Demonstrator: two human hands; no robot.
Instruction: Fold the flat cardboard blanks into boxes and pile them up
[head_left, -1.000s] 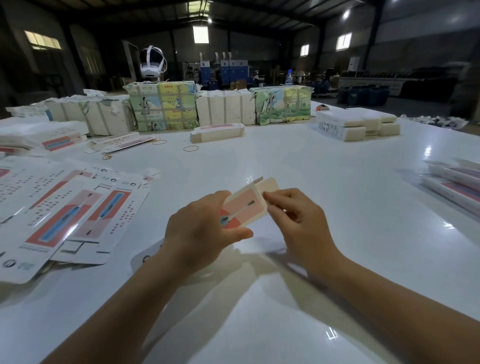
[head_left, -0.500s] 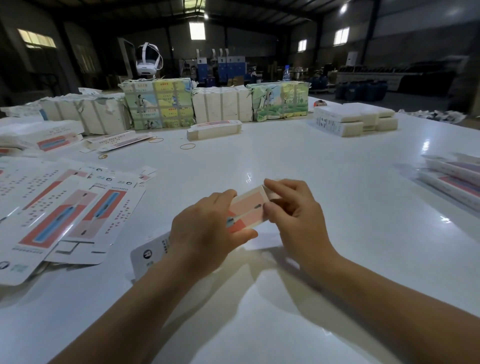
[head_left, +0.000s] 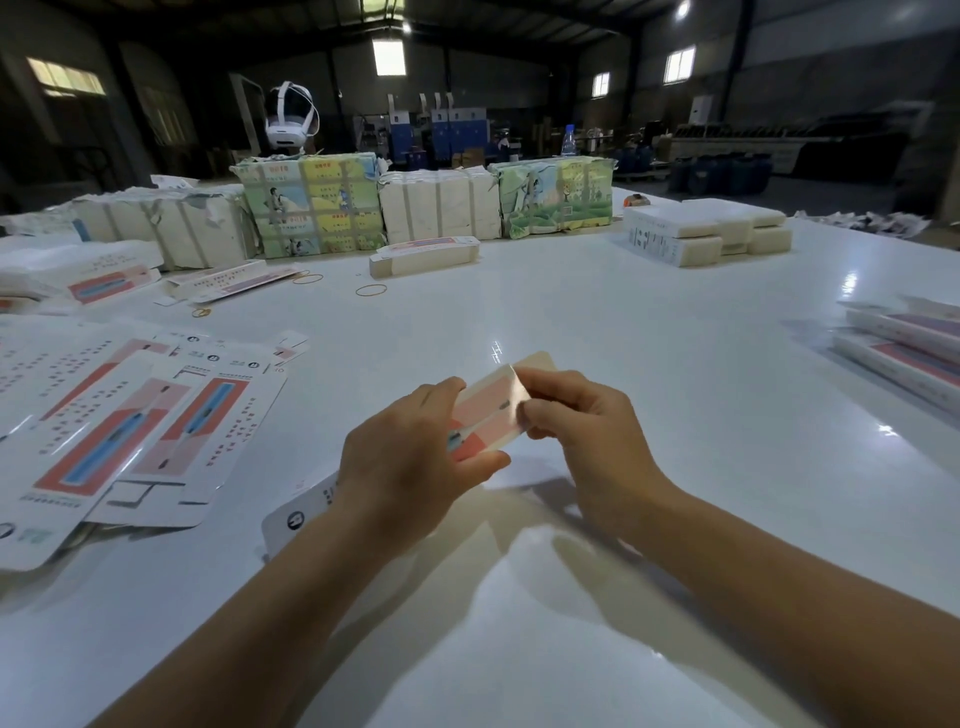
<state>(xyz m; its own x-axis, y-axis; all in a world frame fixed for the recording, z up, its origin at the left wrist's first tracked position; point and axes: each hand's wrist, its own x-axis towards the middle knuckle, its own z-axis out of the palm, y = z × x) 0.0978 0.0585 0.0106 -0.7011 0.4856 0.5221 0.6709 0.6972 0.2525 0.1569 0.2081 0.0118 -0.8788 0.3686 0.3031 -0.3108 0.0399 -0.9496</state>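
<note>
Both hands hold one long pink, red and white cardboard blank (head_left: 485, 410) above the white table (head_left: 649, 374). My left hand (head_left: 410, 462) grips its middle, thumb underneath, and hides much of it; the near end (head_left: 298, 517) sticks out below the wrist. My right hand (head_left: 587, 431) pinches the far end, where a plain brown flap (head_left: 537, 361) stands up behind the fingers. A spread of flat printed blanks (head_left: 130, 431) lies at the left. Folded boxes (head_left: 904, 353) lie stacked at the right edge.
Wrapped bundles (head_left: 441, 210) line the table's far side, with one folded box (head_left: 423, 254) in front of them and white packs (head_left: 706, 231) at the far right. Rubber bands (head_left: 371, 290) lie loose on the table. More blanks and boxes (head_left: 104, 275) sit at the far left.
My right hand's fingers have closed in over the far end of the blank, bending its flap. The left hand keeps its grip. Both hands sit slightly closer together.
</note>
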